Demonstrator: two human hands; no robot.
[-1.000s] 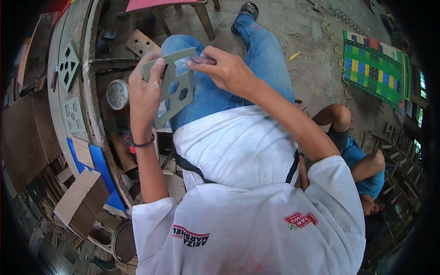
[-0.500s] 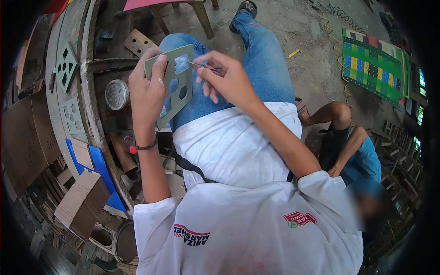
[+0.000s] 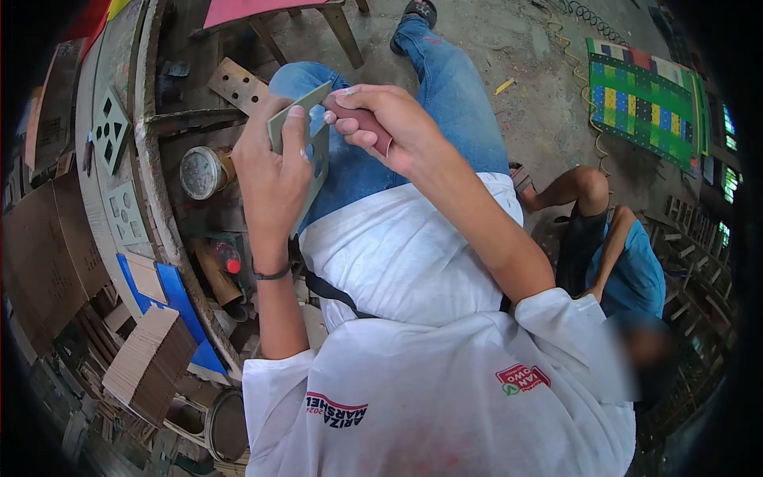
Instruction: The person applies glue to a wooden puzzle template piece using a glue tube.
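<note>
My left hand (image 3: 273, 171) grips a grey-green board (image 3: 305, 104) with shaped cut-outs, its thumb on the near face. The board is tilted nearly edge-on above my left thigh, and the hand hides much of it. My right hand (image 3: 401, 127) is closed on a curled piece of reddish-brown sandpaper (image 3: 367, 124). Its fingertips and the sandpaper meet the board's upper right corner. Whitish dust marks the fingers of both hands. Two similar boards with cut-outs, an upper one (image 3: 110, 131) and a lower one (image 3: 124, 213), lie on the bench to my left.
The worn wooden bench (image 3: 152, 171) runs along my left. Beside it stand a dirty tin can (image 3: 200, 173) and a drilled plywood piece (image 3: 237, 86). A corrugated cardboard piece (image 3: 147, 358) lies lower left. To my right another person (image 3: 628, 266) crouches near green panels (image 3: 636, 111) and a coiled yellow hose (image 3: 598, 135).
The board has turned from showing its face to nearly edge-on. My right hand has rolled over, and the sandpaper now shows broadly at the board's corner.
</note>
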